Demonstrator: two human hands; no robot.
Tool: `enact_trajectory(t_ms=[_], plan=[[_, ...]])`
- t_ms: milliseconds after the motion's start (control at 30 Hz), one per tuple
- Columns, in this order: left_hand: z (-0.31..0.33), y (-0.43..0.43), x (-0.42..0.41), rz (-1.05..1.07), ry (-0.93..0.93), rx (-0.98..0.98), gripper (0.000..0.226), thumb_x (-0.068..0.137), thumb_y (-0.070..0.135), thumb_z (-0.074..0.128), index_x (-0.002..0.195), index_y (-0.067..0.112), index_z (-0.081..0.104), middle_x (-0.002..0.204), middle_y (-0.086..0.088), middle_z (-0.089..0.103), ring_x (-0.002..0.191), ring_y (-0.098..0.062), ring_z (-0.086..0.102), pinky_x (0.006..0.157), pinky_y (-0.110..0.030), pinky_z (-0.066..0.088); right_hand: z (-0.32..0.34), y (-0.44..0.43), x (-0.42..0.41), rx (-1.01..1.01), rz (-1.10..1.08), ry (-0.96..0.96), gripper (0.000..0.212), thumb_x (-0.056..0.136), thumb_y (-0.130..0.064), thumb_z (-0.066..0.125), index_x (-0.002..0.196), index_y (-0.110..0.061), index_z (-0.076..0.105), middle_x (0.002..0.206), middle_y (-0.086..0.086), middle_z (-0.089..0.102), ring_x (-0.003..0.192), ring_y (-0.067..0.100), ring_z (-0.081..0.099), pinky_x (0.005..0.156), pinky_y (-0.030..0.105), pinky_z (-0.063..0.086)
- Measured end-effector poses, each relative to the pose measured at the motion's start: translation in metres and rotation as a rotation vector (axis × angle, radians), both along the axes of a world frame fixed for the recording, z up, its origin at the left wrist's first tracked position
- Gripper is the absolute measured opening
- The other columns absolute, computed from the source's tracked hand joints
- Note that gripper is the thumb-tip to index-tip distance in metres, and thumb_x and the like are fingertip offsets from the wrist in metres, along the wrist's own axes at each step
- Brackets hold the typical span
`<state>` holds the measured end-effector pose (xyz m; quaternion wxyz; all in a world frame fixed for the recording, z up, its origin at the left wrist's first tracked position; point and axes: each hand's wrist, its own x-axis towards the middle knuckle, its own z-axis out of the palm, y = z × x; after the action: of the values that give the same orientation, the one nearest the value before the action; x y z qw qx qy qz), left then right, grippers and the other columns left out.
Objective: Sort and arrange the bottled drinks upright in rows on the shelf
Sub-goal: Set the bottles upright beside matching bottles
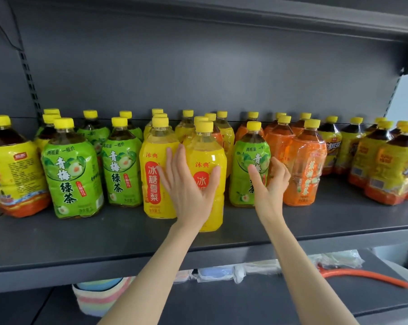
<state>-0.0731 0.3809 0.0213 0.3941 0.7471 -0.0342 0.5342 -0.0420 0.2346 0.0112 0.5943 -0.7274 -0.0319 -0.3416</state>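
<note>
Yellow-capped drink bottles stand upright in rows on a dark grey shelf (118, 233). My left hand (189, 191) lies flat, fingers spread and straight, against the front of a yellow pear-drink bottle (207, 146) that stands forward of its row. Another yellow bottle (155, 146) stands just left of it. My right hand (271, 184) grips a green plum-tea bottle (246, 148), thumb on its label and fingers curled round its right side, squeezed against an orange-labelled bottle (306, 165).
Green tea bottles (71, 170) stand at the left, with yellow-and-orange iced-tea bottles at the far left (15, 170) and far right (386, 170). The shelf's front strip is bare. On the shelf below lie a striped cloth (97, 299), plastic packets (221, 273) and an orange hose (367, 276).
</note>
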Motion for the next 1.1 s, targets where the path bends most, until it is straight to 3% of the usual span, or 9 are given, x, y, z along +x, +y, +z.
enact_trajectory(t_ms=[167,333,467,567,700,800,967,1033,1100], plan=[[-0.006,-0.003,0.008,0.092,-0.044,-0.019,0.083,0.087,0.069,0.032,0.14,0.005,0.038,0.147,-0.013,0.038,0.138,-0.013,0.022,0.116,-0.044,0.013,0.006,-0.017,0.036,0.071,0.259,0.158,0.099,0.083,-0.042,0.07,0.154,-0.019,0.005,0.158,0.002,0.025,0.143,0.019,0.028,0.118,0.041,0.026],[-0.007,-0.007,0.009,0.121,-0.052,-0.031,0.082,0.088,0.068,0.033,0.139,0.004,0.039,0.146,-0.015,0.04,0.136,-0.02,0.03,0.112,-0.054,0.025,0.0,-0.026,0.045,0.05,0.28,0.147,0.073,0.082,-0.038,0.072,0.142,-0.019,0.036,0.128,-0.004,0.057,0.118,0.015,0.056,0.1,0.033,0.048],[-0.009,-0.009,0.009,0.155,-0.056,-0.034,0.081,0.089,0.067,0.033,0.139,0.004,0.039,0.145,-0.016,0.041,0.136,-0.027,0.034,0.108,-0.057,0.03,-0.005,-0.028,0.027,0.054,0.259,0.137,0.078,0.067,-0.057,0.078,0.132,-0.024,0.048,0.126,-0.003,0.056,0.114,0.015,0.056,0.1,0.039,0.048],[-0.01,-0.009,0.01,0.165,-0.061,-0.041,0.08,0.089,0.067,0.032,0.139,0.005,0.039,0.145,-0.015,0.041,0.136,-0.026,0.035,0.109,-0.056,0.03,-0.012,-0.03,0.006,0.082,0.299,0.145,0.07,0.049,-0.071,0.075,0.106,-0.037,0.054,0.118,-0.004,0.06,0.107,0.013,0.06,0.093,0.038,0.051],[-0.009,-0.009,0.011,0.184,-0.039,-0.037,0.079,0.09,0.067,0.031,0.14,0.006,0.039,0.145,-0.014,0.041,0.136,-0.024,0.033,0.109,-0.055,0.028,-0.016,-0.028,-0.014,0.118,0.394,0.122,0.054,0.051,-0.07,0.074,0.097,-0.047,0.058,0.102,-0.017,0.069,0.093,-0.003,0.064,0.075,0.016,0.048],[-0.008,-0.011,0.006,0.124,0.009,-0.049,0.084,0.088,0.07,0.028,0.143,0.006,0.033,0.15,-0.014,0.035,0.139,-0.017,0.024,0.112,-0.054,0.024,-0.013,-0.027,-0.019,0.122,0.421,0.119,0.048,0.055,-0.066,0.073,0.095,-0.047,0.058,0.094,-0.031,0.068,0.088,-0.011,0.062,0.072,0.014,0.045],[-0.007,-0.002,-0.015,-0.081,0.147,-0.055,0.074,0.092,0.061,0.033,0.15,0.02,0.015,0.157,0.004,0.015,0.143,-0.005,0.007,0.119,-0.034,0.012,-0.004,-0.022,-0.035,0.131,0.376,0.063,0.039,0.062,-0.056,0.074,0.085,-0.039,0.047,0.074,-0.054,0.052,0.075,-0.033,0.048,0.061,-0.008,0.034],[-0.012,0.002,-0.03,-0.14,0.165,-0.102,0.066,0.092,0.054,0.038,0.148,0.024,0.022,0.152,0.013,0.022,0.141,-0.002,0.015,0.113,-0.012,0.014,-0.005,-0.02,-0.041,0.136,0.383,0.046,0.044,0.057,-0.064,0.072,0.089,-0.037,0.057,0.083,-0.038,0.065,0.08,-0.019,0.059,0.063,-0.001,0.041],[-0.016,0.004,-0.048,-0.153,0.132,-0.149,0.052,0.093,0.05,0.042,0.137,0.021,0.044,0.142,0.011,0.041,0.134,-0.001,0.032,0.108,-0.01,0.023,-0.008,-0.016,-0.05,0.153,0.417,0.034,0.049,0.057,-0.065,0.071,0.095,-0.035,0.063,0.091,-0.022,0.071,0.085,-0.005,0.065,0.067,0.009,0.047]])
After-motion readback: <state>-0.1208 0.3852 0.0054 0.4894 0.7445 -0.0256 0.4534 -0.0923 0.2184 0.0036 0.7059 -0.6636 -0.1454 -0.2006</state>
